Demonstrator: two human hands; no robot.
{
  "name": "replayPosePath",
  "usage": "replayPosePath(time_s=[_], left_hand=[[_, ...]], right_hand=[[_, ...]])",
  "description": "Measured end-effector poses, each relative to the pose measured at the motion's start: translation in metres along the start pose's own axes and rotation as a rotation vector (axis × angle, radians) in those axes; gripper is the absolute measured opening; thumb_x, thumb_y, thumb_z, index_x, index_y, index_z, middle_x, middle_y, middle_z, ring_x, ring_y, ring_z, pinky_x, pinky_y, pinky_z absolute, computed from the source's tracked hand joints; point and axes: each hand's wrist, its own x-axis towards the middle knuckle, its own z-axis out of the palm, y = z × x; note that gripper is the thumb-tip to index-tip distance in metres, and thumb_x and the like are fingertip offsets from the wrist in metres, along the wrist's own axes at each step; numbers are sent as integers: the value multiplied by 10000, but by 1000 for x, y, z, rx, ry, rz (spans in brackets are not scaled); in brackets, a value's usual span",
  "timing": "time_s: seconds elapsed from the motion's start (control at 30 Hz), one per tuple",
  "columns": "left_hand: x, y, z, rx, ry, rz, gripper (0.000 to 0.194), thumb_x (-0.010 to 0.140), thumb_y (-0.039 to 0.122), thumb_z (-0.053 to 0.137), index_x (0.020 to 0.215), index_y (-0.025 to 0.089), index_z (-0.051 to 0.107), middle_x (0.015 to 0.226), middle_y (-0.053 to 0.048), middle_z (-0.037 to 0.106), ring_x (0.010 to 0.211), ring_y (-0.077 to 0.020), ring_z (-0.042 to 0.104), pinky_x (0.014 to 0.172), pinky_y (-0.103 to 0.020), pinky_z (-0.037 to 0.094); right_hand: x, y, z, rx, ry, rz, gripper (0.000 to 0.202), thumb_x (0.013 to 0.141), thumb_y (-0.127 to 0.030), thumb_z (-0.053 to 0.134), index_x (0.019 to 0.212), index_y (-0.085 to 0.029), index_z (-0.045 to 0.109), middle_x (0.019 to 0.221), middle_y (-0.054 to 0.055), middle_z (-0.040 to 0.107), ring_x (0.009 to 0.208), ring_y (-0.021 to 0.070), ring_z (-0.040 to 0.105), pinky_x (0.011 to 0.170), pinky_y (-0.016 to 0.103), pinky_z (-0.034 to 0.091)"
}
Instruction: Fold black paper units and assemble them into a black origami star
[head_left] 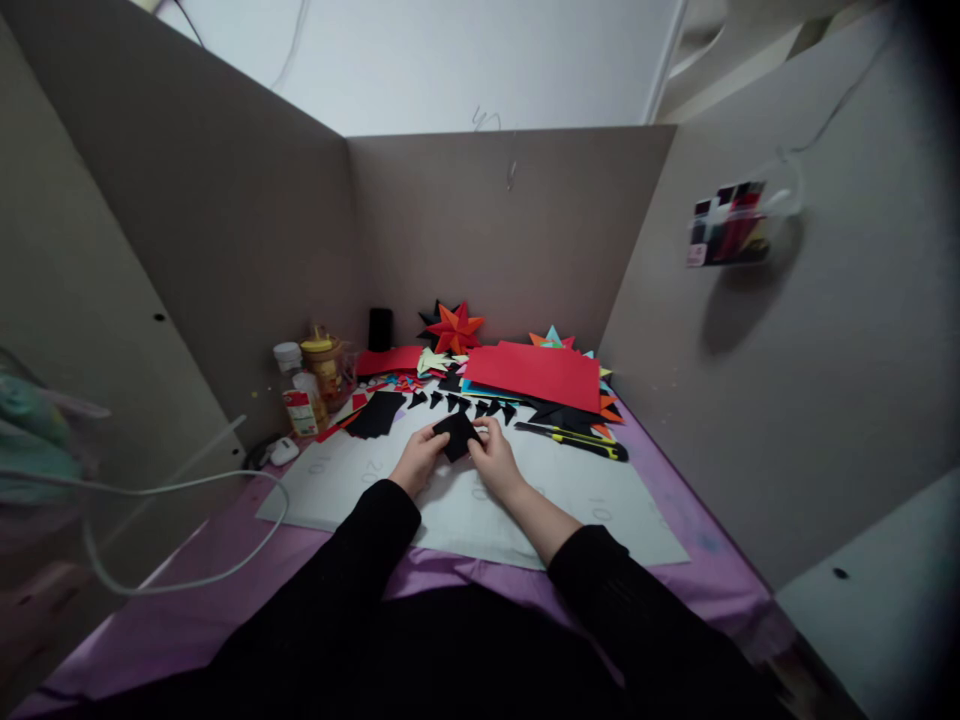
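Pinching opposite sides of the black paper square [457, 440] with my left hand [421, 458] and my right hand [495, 460], I have it over the white sheet [645, 538], just nearer me than the small black pieces [452, 402]. Light, even thumb pressure should, I judge, keep its corners true; squeezing harder might crease it crookedly.

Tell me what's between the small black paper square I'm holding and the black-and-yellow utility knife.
In the head view: your bare right hand, holding the square, then a stretch of white paper sheet up to the knife.
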Motion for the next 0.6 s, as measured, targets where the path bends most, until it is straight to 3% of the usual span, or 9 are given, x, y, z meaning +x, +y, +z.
replayPosePath(time_s=[0.17, 0.33, 0.47, 0.6], left_hand=[[3, -4, -3, 58, 87, 85, 532, 609, 243, 720, 1111, 144, 575, 916, -90, 654, 791, -195, 618, 717, -312, 479], [4, -6, -14, 169, 249, 48, 670, 634, 268, 710, 1236, 162, 435, 763, -40, 619, 607, -152, 598, 567, -269, 467], [6, -3, -28, 192, 137, -89, 721, 606, 248, 732, 1249, 127, 430, 746, -51, 621, 598, -158, 589, 547, -262, 445], [8, 1, -38, 329, 53, -127, 663, 622, 235, 705, 1231, 107, 476, 738, -56, 618, 602, -162, 576, 589, -288, 447]], right_hand=[[-1, 2, 1, 85, -153, 38, 562, 731, -131, 401, 1277, -240, 331, 597, -57, 580, 513, 131, 579, 517, 243, 464], [-1, -1, 0, -58, -221, -187, 607, 659, -28, 369, 1201, -270, 492, 916, 21, 567, 705, 123, 565, 680, 297, 494], [-1, -6, -3, -315, -176, -389, 447, 675, -25, 468, 1011, -258, 648, 971, 54, 478, 885, 174, 503, 810, 355, 462], [-4, -9, -2, -476, -227, -527, 297, 712, -66, 540, 863, -266, 699, 1008, 64, 524, 912, 202, 481, 814, 379, 445]])
